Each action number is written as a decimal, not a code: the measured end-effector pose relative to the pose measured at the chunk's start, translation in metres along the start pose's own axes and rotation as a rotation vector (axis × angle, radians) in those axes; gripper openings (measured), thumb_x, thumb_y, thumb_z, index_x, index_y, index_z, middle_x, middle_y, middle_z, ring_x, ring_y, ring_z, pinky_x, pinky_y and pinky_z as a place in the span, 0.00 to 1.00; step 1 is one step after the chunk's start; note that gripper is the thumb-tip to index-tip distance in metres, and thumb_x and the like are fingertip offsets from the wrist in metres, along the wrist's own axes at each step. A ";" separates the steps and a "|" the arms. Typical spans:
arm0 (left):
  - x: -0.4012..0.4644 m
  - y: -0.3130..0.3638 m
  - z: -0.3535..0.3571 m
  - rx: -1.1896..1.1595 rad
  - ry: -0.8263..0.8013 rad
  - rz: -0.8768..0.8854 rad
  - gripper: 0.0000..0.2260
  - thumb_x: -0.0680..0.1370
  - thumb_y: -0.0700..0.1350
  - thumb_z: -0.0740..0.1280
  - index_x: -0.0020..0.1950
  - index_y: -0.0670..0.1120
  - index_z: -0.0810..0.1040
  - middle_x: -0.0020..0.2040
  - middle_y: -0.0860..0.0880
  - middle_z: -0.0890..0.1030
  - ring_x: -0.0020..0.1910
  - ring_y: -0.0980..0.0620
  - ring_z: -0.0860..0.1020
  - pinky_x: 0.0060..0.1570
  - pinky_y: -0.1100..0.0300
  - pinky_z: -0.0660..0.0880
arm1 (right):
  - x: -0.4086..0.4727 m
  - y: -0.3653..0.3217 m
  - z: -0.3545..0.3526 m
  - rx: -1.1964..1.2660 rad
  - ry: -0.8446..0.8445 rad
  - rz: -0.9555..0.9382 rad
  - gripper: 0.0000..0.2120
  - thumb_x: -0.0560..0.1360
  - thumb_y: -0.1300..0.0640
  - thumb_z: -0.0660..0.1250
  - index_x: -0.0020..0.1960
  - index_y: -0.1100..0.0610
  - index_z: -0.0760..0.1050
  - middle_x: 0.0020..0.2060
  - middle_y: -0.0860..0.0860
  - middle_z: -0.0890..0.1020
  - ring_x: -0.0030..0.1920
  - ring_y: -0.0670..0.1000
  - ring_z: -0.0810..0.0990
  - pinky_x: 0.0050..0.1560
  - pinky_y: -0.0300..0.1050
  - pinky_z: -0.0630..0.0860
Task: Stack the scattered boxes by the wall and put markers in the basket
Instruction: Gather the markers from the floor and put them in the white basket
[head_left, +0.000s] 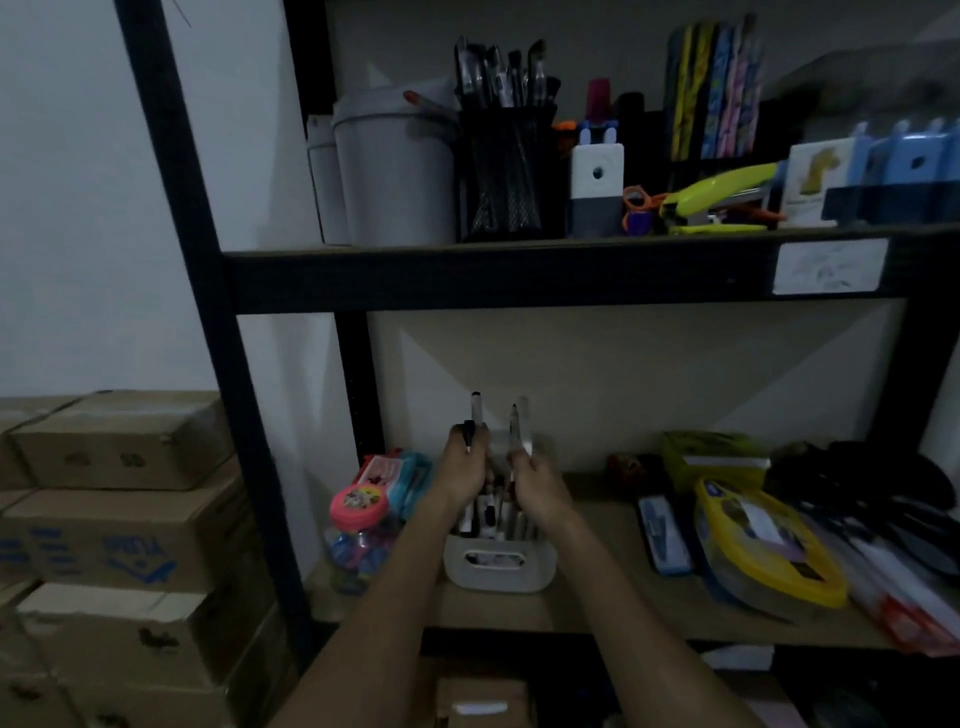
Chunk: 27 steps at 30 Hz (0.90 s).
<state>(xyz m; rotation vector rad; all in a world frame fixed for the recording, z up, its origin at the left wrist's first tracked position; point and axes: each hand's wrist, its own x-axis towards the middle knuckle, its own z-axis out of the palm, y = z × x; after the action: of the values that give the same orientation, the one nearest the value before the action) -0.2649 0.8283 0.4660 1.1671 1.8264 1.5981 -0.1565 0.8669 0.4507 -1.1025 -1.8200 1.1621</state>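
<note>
Your left hand (466, 462) has its grip curled round a black-capped marker (474, 415), held upright; your right hand (535, 480) pinches a second marker (514, 423) — both just above the white basket (498, 564) on the lower shelf (597, 597). Several markers already stand in it, so that half looks well along. The cardboard boxes (119, 519) sit stacked by the wall — whether any remain scattered, the view doesn't show.

The basket (500, 564) is pale grey; the markers (485, 512) white with black caps; the boxes (119, 525) brown, one printed in blue; the jar lid (359, 501) pink; the case (769, 540) yellow-rimmed.
</note>
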 end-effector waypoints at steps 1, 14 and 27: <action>0.005 -0.003 0.004 0.026 -0.006 -0.008 0.13 0.83 0.54 0.56 0.57 0.44 0.69 0.44 0.45 0.78 0.37 0.50 0.77 0.40 0.57 0.75 | 0.007 0.003 0.001 0.001 -0.032 0.022 0.21 0.84 0.46 0.49 0.56 0.57 0.75 0.48 0.57 0.80 0.45 0.54 0.80 0.41 0.42 0.70; 0.025 -0.025 0.018 0.022 0.010 -0.256 0.19 0.85 0.52 0.49 0.46 0.47 0.75 0.51 0.48 0.75 0.39 0.60 0.77 0.46 0.73 0.68 | 0.033 0.015 0.010 -0.221 -0.313 0.213 0.18 0.84 0.59 0.53 0.69 0.67 0.70 0.67 0.62 0.74 0.68 0.61 0.72 0.64 0.47 0.70; -0.003 -0.013 -0.009 0.338 -0.033 -0.009 0.14 0.83 0.42 0.56 0.61 0.38 0.76 0.63 0.38 0.78 0.62 0.42 0.75 0.59 0.59 0.68 | 0.007 -0.003 0.002 -0.082 -0.194 0.003 0.22 0.85 0.49 0.48 0.63 0.61 0.74 0.65 0.62 0.76 0.65 0.58 0.74 0.60 0.43 0.68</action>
<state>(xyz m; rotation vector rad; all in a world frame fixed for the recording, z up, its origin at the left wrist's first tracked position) -0.2737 0.8210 0.4551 1.3148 2.1328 1.2875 -0.1613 0.8719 0.4533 -1.0696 -2.0309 1.2418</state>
